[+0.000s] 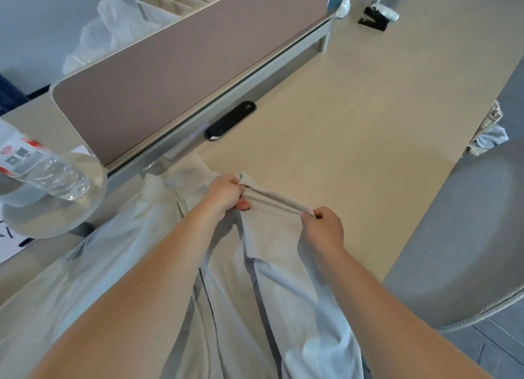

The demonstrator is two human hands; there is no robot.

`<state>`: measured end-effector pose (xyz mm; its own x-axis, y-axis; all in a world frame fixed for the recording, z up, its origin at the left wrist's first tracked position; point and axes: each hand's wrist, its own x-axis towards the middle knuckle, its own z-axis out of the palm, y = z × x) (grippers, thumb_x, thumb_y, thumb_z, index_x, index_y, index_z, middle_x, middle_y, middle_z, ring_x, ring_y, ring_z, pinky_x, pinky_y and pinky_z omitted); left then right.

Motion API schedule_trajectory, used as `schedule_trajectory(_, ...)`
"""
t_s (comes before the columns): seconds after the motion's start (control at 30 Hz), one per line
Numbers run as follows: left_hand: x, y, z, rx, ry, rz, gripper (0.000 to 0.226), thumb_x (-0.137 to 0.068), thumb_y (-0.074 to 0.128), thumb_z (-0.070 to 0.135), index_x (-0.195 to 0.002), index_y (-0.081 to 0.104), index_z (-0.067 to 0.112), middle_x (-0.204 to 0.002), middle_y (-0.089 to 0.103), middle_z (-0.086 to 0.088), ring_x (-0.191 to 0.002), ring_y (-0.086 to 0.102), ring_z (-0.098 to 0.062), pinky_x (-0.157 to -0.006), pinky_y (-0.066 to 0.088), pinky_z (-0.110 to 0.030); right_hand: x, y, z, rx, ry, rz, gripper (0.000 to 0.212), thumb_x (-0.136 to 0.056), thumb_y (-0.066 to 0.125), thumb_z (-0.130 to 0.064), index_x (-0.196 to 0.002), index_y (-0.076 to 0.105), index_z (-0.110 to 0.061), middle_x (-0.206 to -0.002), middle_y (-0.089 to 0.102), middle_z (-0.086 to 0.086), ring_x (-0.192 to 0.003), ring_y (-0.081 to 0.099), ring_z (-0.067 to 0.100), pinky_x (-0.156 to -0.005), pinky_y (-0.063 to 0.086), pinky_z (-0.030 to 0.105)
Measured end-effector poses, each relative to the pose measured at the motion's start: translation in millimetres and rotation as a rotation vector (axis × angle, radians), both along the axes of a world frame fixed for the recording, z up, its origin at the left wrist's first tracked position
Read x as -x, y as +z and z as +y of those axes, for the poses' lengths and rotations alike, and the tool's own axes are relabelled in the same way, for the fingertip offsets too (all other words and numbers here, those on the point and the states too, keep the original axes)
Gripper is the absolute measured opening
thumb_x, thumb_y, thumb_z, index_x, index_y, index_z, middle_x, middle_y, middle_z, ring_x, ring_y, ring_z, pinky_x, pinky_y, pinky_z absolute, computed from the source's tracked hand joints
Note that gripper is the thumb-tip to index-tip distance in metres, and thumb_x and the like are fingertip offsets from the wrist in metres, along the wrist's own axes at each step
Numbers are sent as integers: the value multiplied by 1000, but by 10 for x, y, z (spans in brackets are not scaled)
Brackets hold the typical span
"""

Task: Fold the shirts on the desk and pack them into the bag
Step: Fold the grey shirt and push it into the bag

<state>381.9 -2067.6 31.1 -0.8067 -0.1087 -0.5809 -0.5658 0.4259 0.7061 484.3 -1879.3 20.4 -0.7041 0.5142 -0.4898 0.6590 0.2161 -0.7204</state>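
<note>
Shirt (272, 279) looks thin, limp and light, so both hands' fingers (307, 214) pinching its stretched top edge seems the right hold.

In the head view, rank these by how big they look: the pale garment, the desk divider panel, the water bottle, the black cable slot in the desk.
Largest to smallest as they appear:
1. Pale garment, though it lies nearest the camera, which inflates it.
2. Divider panel.
3. Water bottle, partly cut off at the left edge.
4. Black cable slot.
</note>
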Motion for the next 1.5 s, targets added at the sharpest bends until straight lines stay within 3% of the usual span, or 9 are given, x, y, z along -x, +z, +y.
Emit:
schedule_trajectory(0.13,-17,-94,-15,-22,-50,22,18,-102,48,5,-84,51,10,-82,63,-23,-54,67,-23,-56,61,-33,-36,-186,-28,14,50,-103,18,-94,59,-14,-79,49,-16,-73,56,3,-70,52,27,-54,33,31)
schedule_trajectory(0.23,-41,-66,-11,95,-94,45,10,-96,50,4,-87,51,8,-72,63,-19,-54,64,-24,-67,59,-42,-147,-148,-67,-8,124,-101,14,-92,60,-22,-102,50,-21,-84,59,-2,-73,57,21,-54,35,30)
schedule_trajectory(0.37,-84,50,-59,219,-151,52,11,-97,39,8,-91,49,10,-76,63,-18,-50,61,-26,-46,47,-32,-330,-85,-14,-86,295,-196,31,-89,60,-46,-93,57,-15,-89,64,4,-80,62,26,-62,42,33)
schedule_trajectory(0.63,-97,363,-236,410,-258,223,14,-100,48,19,-107,56,10,-103,59,-13,-98,58,-34,-76,43,-35,-495,182,-26,-69,514,-198,36,-99,55,-42,-85,64,-10,-84,66,8,-80,61,26,-62,40,31)
schedule_trajectory(0.83,-365,334,-329,229,-168,46,17,-94,53,16,-93,58,-1,-78,65,-19,-62,61,-29,-59,49,-35,-755,191,-238,-58,499,-205,32,-96,54,-46,-105,54,-15,-103,63,1,-87,58,20,-68,41,33)
schedule_trajectory(1.03,-1185,486,-278,154,-271,62,23,-94,60,35,-95,49,15,-81,64,-8,-71,68,-29,-69,60,-41,-1577,431,-131,-143,333,-189,43,-100,48,-43,-132,47,-14,-114,64,4,-92,63,27,-82,54,41)
schedule_trajectory(1.2,-1819,365,-125,-95,-164,-155,51,-90,64,50,-118,57,8,-88,68,-12,-52,62,-20,-56,56,-31,-2457,492,-156,-187,299,-183,28,-100,48,-41,-120,47,-21,-109,60,0,-71,57,18,-57,43,33)
schedule_trajectory(1.3,-2024,250,35,-153,-121,-204,56,-88,63,61,-116,57,12,-87,66,-9,-52,61,-17,-55,55,-29,-2871,308,-169,-72,132,-288,44,-100,49,-40,-138,44,-20,-121,59,0,-86,61,20,-63,46,32)
schedule_trajectory(1.5,-1989,104,219,-228,-79,-84,24,-100,55,28,-115,61,11,-79,59,-8,-51,53,-15,-46,43,-23,-3202,-142,-134,113,-88,-367,78,-87,68,-47,-150,32,-19,-135,55,6,-105,58,26,-81,51,39)
